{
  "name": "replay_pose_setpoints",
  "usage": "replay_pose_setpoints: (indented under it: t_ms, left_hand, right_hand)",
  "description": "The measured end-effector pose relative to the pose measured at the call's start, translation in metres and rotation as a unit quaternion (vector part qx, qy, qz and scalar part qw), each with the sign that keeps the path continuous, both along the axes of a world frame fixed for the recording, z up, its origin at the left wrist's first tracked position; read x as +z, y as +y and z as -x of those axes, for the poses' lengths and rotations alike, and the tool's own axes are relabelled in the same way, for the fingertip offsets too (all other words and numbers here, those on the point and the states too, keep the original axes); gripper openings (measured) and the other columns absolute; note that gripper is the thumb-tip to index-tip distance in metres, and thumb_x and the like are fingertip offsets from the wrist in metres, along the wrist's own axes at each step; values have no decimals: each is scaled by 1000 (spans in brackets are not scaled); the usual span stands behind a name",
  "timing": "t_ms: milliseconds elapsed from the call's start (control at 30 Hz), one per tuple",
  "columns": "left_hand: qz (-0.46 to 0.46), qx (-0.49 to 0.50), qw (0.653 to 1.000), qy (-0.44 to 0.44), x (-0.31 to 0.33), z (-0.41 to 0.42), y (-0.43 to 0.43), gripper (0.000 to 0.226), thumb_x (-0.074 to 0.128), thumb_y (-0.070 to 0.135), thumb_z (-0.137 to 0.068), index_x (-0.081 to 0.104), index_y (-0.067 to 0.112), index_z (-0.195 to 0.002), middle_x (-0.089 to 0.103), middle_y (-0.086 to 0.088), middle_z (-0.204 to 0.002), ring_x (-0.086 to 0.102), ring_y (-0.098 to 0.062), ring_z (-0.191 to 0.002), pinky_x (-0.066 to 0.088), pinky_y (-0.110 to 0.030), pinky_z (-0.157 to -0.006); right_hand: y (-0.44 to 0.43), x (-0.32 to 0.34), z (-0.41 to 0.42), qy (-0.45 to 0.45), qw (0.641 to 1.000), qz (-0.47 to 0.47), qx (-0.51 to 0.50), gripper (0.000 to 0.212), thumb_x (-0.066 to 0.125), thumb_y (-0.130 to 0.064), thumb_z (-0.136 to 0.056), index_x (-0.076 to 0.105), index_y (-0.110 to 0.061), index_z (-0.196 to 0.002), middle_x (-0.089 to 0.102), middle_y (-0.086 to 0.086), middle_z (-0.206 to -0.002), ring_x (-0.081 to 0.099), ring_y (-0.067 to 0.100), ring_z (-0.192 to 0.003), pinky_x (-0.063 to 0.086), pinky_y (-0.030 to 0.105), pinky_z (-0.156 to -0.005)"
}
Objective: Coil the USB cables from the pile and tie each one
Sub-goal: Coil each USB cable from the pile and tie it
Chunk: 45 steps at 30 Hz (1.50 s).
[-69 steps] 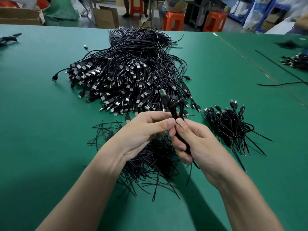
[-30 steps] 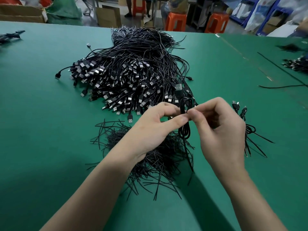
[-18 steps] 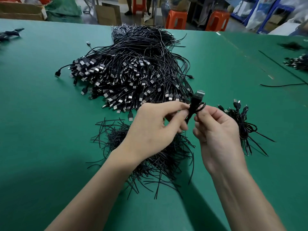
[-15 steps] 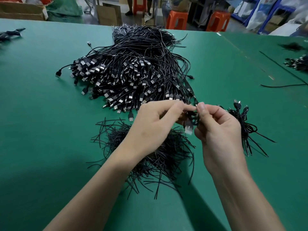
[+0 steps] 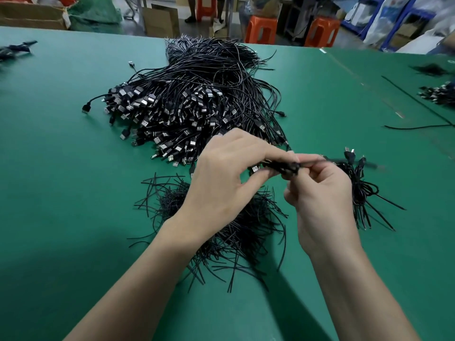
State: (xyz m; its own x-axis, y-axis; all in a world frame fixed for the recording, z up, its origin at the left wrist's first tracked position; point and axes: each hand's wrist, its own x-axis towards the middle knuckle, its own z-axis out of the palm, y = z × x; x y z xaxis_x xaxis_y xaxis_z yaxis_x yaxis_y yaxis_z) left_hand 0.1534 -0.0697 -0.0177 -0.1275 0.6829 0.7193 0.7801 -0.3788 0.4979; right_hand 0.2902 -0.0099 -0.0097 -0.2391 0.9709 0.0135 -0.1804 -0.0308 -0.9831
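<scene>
As loose ties (image 5: 221,217) lie on the green surface (image 5: 61,193) in front of the pile (image 5: 197,107), the left hand (image 5: 229,173) and right hand (image 5: 320,193) each pinch a coiled cable (image 5: 283,166) above them. Should either pinch slacken before a tie is twisted tight, the cable would likely spring open and tangle with the pile beyond.

a small factory or assembly workshop: a long worktable (image 5: 61,168) covered in green matting carries a big pile of identical black usb cables (image 5: 197,107), a heap of cut black ties (image 5: 172,200) near the front edge and tied bundles (image 5: 362,193) beside it. more cable heaps (image 5: 438,94) lie toward the right edge. beyond the far edge stand orange plastic stools (image 5: 261,29), cardboard boxes (image 5: 32,17) and stuffed plastic bags (image 5: 384,18).
</scene>
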Motion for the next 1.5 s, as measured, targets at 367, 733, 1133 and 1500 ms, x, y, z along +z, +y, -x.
replay_pose_setpoints:
  t_ms: [367,733,1133,1500]
  left_hand:
    - [180,-125,926,-307,-5,19,3,6,77,29,-93,83,28,-95,76,-4,-82,68,-17,-74,54,-30,-66]
    - [120,-110,963,-217,-9,7,6,47,75,-3,-85,74,32,-115,70,15,-103,65,-1,-102,45,-14,-85]
    - [141,-105,965,-192,-5,6,1,14,69,27,-96,82,21,-96,76,13,-90,69,-9,-87,49,-23,-76]
    - [85,-48,995,24,-7,10,7,35,86,23,-83,79,27,-117,65,27,-93,60,-2,-91,44,-29,-90]
  right_hand:
    - [2,-4,0,14,999,37,22,10,72,-19,-93,69,-13,-86,56,-7,-62,39,5,-50,37,17,-47]
    - [-1,-3,9,160,955,242,60,25,53,0,-99,66,-5,-78,50,-3,-55,33,1,-41,28,12,-34]
    - [1,-10,-1,109,966,221,72,19,68,-10,-89,69,1,-104,61,-3,-66,34,2,-44,32,13,-38]
    - [6,-18,-13,94,961,229,126,9,60,-2,-90,61,-7,-82,52,-5,-57,34,1,-44,29,13,-38]
